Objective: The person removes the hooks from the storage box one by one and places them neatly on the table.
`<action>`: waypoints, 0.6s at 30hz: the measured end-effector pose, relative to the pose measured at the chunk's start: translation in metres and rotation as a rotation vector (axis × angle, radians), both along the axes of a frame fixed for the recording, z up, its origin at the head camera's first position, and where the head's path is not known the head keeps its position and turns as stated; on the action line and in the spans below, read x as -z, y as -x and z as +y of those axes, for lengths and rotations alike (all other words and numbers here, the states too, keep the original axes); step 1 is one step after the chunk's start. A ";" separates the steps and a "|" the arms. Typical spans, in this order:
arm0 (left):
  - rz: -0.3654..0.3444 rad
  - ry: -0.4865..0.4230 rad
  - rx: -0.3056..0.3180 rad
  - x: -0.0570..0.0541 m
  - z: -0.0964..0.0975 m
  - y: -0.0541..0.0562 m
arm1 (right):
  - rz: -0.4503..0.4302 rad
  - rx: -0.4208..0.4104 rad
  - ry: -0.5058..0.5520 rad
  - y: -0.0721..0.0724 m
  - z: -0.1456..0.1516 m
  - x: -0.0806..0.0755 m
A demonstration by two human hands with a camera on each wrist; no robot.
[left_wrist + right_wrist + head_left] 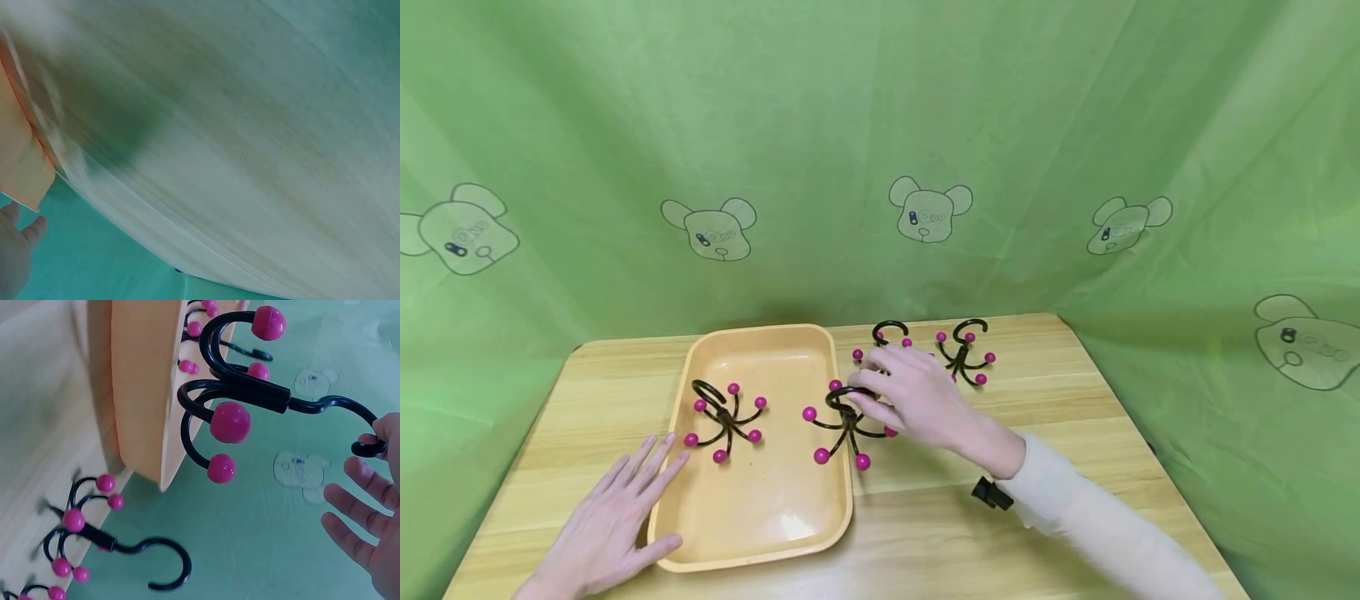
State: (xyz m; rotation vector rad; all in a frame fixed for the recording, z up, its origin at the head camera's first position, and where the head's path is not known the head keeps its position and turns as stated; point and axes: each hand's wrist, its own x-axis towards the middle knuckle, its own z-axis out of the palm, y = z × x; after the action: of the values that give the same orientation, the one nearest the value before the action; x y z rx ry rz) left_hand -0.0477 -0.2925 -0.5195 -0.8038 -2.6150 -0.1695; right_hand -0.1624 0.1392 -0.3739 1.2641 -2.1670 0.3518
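My right hand [917, 396] pinches the curved hook end of a black multi-arm hanger [848, 421] with pink ball tips. That hanger hangs above the right rim of a shallow peach tray [760, 554]; in the right wrist view its arms [250, 394] point away from the thumb and forefinger. Inside the tray, toward its left side, stands a second hanger [726, 421] with its hook up. My left hand [613, 521] lies with spread, straight fingers at the tray's left rim, the fingertips over the edge. In the left wrist view only part of that hand [14, 256] shows.
Two more hangers stand on the wooden table [1015, 533] behind my right hand: one partly hidden hanger [891, 327] and one further right [962, 357]. A green curtain [820, 167] with bear drawings encloses the back and sides.
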 end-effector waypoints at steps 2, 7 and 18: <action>0.001 0.001 0.000 0.000 0.000 0.000 | 0.011 0.010 0.004 0.002 0.006 0.000; -0.001 -0.001 0.001 0.001 0.000 0.000 | 0.000 0.035 0.003 0.008 0.020 0.000; 0.001 0.000 -0.002 0.002 -0.001 0.000 | -0.017 0.084 -0.037 0.012 0.047 0.011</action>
State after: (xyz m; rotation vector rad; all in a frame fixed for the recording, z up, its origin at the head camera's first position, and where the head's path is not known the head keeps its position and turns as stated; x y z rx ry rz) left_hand -0.0477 -0.2933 -0.5213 -0.8016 -2.6150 -0.1688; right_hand -0.1745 0.1858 -0.3846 1.1898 -2.2427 0.2903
